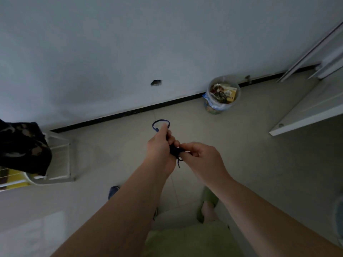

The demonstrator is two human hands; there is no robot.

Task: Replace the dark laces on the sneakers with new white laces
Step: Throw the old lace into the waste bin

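You held the dark lace (174,150) bunched between both hands over the tiled floor (250,164), your left hand (160,145) gripping it with fingers curled round it, a loop sticking out above your fist. Your right hand (202,158) pinched the bundle's lower end with thumb and fingertips; a bin (221,93) stood by the wall (111,52).

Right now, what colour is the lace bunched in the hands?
Dark blue lace, best seen in the head view, looping above the left hand.
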